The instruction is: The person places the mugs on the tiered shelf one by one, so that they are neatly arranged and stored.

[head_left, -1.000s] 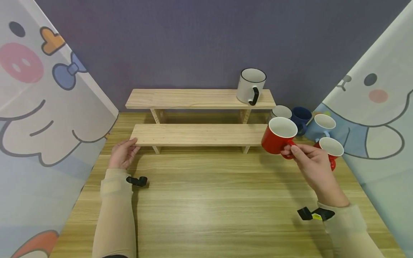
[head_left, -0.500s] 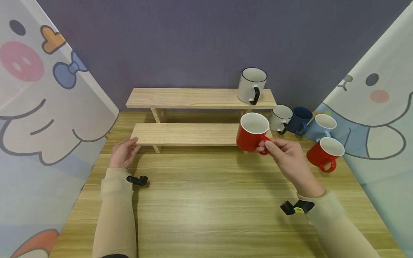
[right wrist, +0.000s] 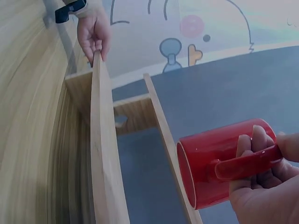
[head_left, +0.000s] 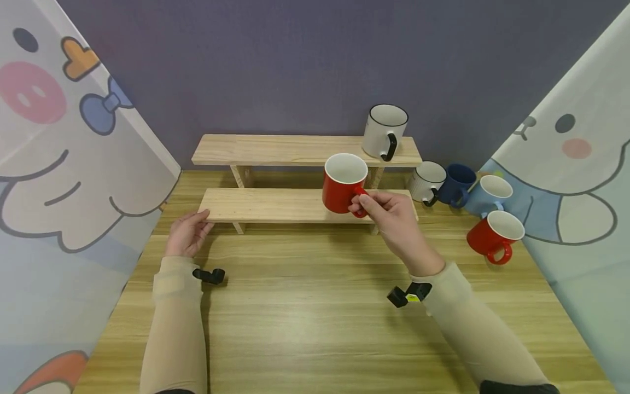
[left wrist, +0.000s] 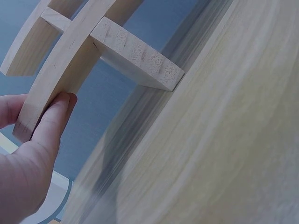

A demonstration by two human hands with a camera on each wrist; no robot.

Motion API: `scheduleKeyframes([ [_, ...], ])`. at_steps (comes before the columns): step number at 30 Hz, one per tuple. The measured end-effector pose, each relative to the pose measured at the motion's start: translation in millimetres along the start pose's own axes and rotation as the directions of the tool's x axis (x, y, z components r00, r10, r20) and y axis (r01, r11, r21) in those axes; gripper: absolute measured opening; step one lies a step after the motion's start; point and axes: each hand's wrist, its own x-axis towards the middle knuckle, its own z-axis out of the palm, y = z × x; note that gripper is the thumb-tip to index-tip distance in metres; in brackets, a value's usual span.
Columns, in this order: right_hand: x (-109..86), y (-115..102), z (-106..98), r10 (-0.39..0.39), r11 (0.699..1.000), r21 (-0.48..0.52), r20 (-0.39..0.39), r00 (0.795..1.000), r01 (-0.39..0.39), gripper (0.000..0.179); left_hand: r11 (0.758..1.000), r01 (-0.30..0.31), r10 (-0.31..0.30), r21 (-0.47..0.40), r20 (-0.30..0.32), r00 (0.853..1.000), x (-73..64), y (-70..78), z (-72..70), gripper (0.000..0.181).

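My right hand (head_left: pixel 391 221) pinches the handle of a red mug (head_left: pixel 339 189) with a white inside. The mug is upright and overlaps the lower shelf board in the head view; the right wrist view shows the fingers (right wrist: pixel 261 140) curled through its handle. At the left end of the two-tier wooden shelf (head_left: pixel 261 205), my left hand (head_left: pixel 187 235) grips the lower board, thumb on one face and fingers on the other, as the left wrist view shows. A white mug (head_left: pixel 384 131) with a black rim and black handle stands on the right of the upper board.
Right of the shelf, a second white mug (head_left: pixel 425 183), a dark blue mug (head_left: pixel 458 183), a light blue mug (head_left: pixel 489 194) and another red mug (head_left: pixel 492 238) stand on the wooden table (head_left: pixel 295 317). A dark wall (head_left: pixel 275 65) rises behind; printed side panels (head_left: pixel 585 180) flank the table.
My right hand has carried the red mug leftward and slightly farther back, from beside the shelf's right end to over its lower board. The left hand has stayed in place.
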Motion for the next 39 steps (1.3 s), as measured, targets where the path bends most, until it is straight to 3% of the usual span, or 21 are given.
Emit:
scheduleKeyframes([
  [8, 22.8, -2.3, 26.8, -0.002, 1.0, -0.004, -0.03, 1.0, 0.002, 0.025, 1.0, -0.016, 0.016, 0.012, -0.003, 1.0, 0.1, 1.9, 3.1, 0.007],
  [13, 39.8, -7.0, 39.9, -0.034, 0.999, -0.01, -0.085, 0.996, 0.033, 0.023, 1.0, -0.013, 0.013, 0.005, 0.002, 1.0, 0.9, 1.3, 5.5, 0.006],
  [20, 65.8, -15.2, 59.2, 0.01, 1.0, 0.021, -0.157, 0.988, -0.007, 0.02, 1.0, -0.012, 0.012, 0.0, -0.013, 1.0, 2.8, 0.2, 5.5, 0.009],
  [24, 81.9, -16.1, 68.8, -0.008, 1.0, 0.004, -0.193, 0.981, 0.009, 0.02, 1.0, -0.015, 0.015, -0.004, -0.011, 1.0, 3.5, -0.4, 4.8, 0.012],
  [31, 109.0, -9.7, 81.9, -0.019, 0.998, -0.059, -0.249, 0.968, 0.004, 0.021, 1.0, -0.019, 0.019, -0.008, -0.014, 1.0, 1.2, -1.4, 3.6, 0.006],
  [39, 133.6, -0.9, 97.6, -0.013, 0.999, -0.049, -0.309, 0.951, -0.003, 0.022, 1.0, -0.008, 0.008, -0.012, -0.008, 1.0, -0.2, -0.6, 2.6, 0.007],
])
